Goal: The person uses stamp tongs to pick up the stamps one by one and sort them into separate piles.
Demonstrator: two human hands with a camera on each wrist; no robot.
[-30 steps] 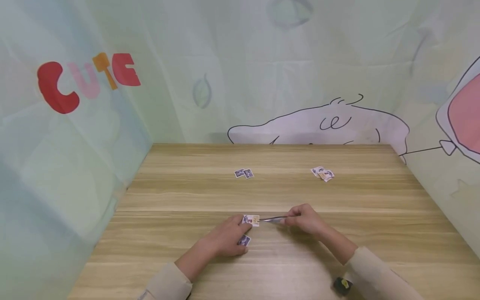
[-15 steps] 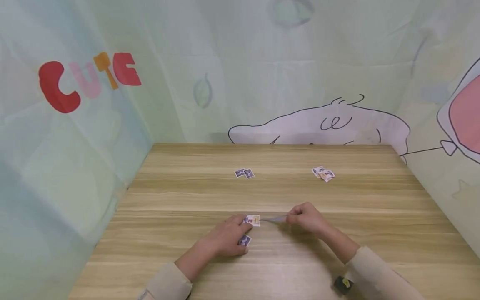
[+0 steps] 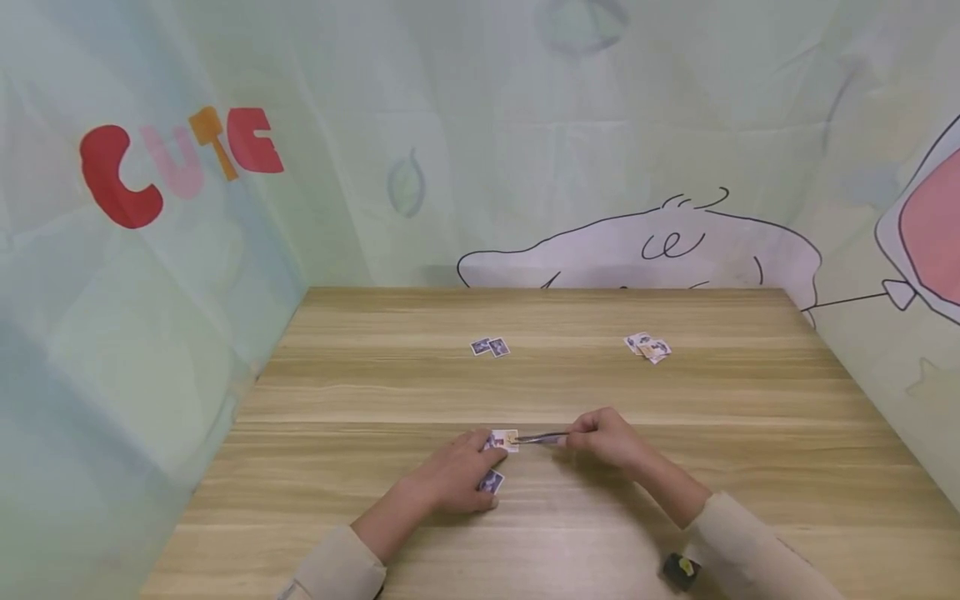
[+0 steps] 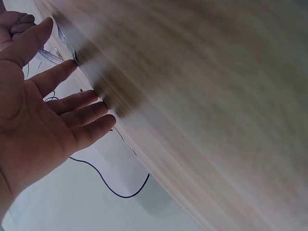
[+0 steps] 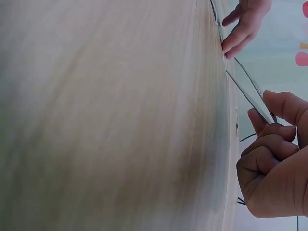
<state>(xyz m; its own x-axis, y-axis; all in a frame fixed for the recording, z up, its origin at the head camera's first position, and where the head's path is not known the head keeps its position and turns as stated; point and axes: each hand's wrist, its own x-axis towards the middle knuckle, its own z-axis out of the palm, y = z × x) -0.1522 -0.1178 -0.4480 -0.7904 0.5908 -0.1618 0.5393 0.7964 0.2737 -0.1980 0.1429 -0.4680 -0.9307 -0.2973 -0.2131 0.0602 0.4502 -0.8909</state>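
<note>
My left hand (image 3: pixel 453 475) lies on the wooden table with extended fingers pressing at a pale, multicoloured stamp (image 3: pixel 511 442). Below it, a dark blue stamp (image 3: pixel 492 481) shows partly from under the same hand, near the thumb. My right hand (image 3: pixel 609 437) pinches metal tweezers (image 3: pixel 540 438) between thumb and fingers. The tweezers' tips overlap the right part of the pale stamp in the head view. In the right wrist view the two arms of the tweezers (image 5: pixel 248 97) stand apart, pointing toward the left fingertips. The left palm (image 4: pixel 36 125) shows flat and extended in the left wrist view.
Two dark blue stamps (image 3: pixel 498 347) overlap at the back middle of the table (image 3: pixel 390 383). Several pale stamps (image 3: pixel 654 349) lie piled at back right. A small black object (image 3: pixel 681 572) with a yellow mark sits beside the right sleeve. Printed curtains rise behind the table.
My right hand has shifted slightly left, bringing the tweezers' tips from the pale stamp's right edge further over it. The tweezers' arms looked closer together half a second ago. My left hand stays put.
</note>
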